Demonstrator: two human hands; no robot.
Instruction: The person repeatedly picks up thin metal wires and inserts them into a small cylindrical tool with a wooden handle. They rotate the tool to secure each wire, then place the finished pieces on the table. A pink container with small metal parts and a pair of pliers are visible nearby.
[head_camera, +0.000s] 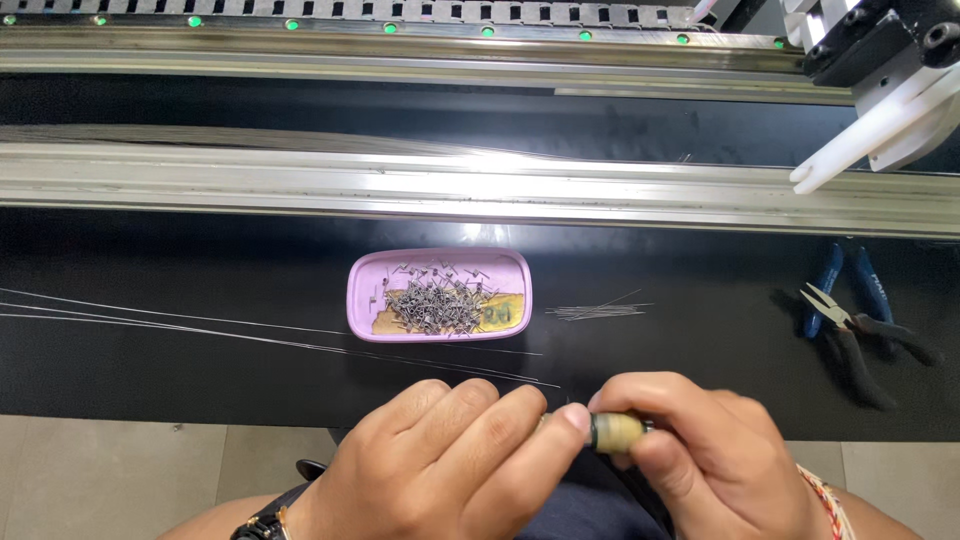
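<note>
Both hands meet at 6 o'clock, low over the table (200, 380) edge. The right hand (715, 455) grips a small tool (615, 432), its axis lying left-right; the left hand (445, 465) pinches at its tip. The pink tray (365, 300) of pins lies at 12 o'clock, nearer the left hand.

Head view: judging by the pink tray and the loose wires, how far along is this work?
Done: the pink tray holds a heap of small bent wire pieces. In hand: the right hand grips a small cylindrical tool, and the left hand pinches at its tip. Left: a bundle of short straight wires and several long wires lie unused on the black mat. Pliers lie idle.
</note>
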